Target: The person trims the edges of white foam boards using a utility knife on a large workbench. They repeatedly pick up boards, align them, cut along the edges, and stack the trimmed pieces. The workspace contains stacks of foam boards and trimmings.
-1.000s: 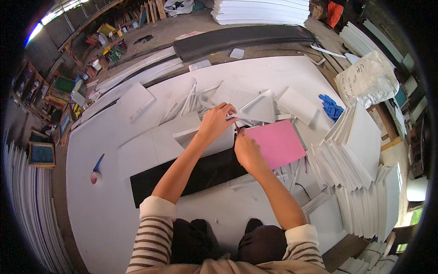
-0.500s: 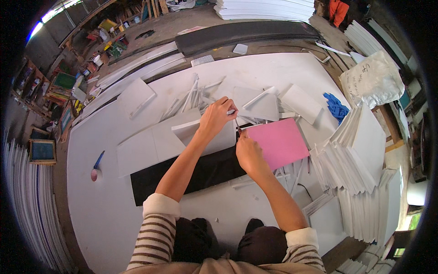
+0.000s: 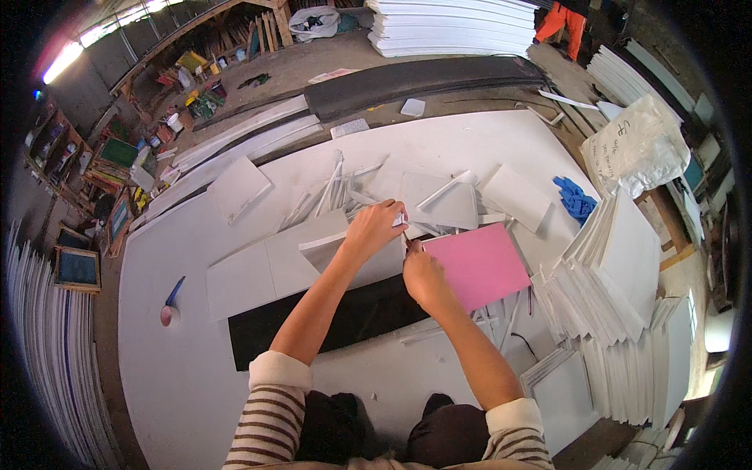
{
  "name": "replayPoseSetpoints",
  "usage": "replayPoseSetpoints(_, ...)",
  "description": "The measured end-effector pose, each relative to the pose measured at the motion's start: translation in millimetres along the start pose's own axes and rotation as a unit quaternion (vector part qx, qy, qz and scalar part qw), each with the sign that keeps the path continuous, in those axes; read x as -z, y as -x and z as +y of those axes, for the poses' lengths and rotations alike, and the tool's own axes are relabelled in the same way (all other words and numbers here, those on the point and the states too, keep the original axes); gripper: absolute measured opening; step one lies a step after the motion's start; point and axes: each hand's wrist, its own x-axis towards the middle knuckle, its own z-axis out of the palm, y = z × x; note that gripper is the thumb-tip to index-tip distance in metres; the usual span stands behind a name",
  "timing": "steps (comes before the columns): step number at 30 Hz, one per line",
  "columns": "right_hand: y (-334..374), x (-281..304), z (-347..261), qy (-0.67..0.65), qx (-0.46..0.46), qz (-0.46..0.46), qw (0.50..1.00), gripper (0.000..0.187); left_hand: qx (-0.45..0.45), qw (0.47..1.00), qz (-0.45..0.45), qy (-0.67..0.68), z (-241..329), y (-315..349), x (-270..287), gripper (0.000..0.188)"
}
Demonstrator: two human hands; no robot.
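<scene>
We pinch a small white piece (image 3: 399, 220) in our left hand (image 3: 376, 228), our right hand (image 3: 425, 276) closed around a slim dark tool (image 3: 408, 243) beside it; both should be held steady.

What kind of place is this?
Probably a workshop that cuts sheet material: a tall stack of white sheets at the back, piles of white boards on the right, and loose white strips strewn over the large white work surface.

Dark handwriting (image 3: 615, 147) on the whitish bag (image 3: 652, 157)
</scene>
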Motion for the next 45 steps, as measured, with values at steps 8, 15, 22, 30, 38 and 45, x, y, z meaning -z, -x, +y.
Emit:
replayPoseSetpoints(8,22,12,-3,0.005,-0.013,-0.025,1.0,0.017,-0.003,1.0,0.012,0.001,-7,-5,-5,0.018)
replayPoseSetpoints(15,7,-11,6,-0.015,-0.011,-0.003,1.0,0.018,-0.007,0.999,0.032,0.015,-9,-8,-8,0.018)
replayPoseSetpoints(22,-4,-31,15,-0.073,-0.012,0.001,0.997,0.019,-0.01,0.999,0.025,0.035,-7,-7,-4,0.019)
replayPoseSetpoints(30,4,-21,16,-0.073,0.007,0.049,0.996,0.013,-0.022,0.999,-0.033,-0.022,0,-1,1,0.031)
replayPoseSetpoints(38,21,-1,9,-0.023,-0.03,-0.043,0.998,0.023,-0.047,0.998,-0.014,-0.028,-2,0,-4,0.026)
replayPoseSetpoints(45,2,-32,20,0.0,-0.012,-0.02,1.0,0.016,-0.022,0.999,-0.041,-0.027,3,2,-3,0.028)
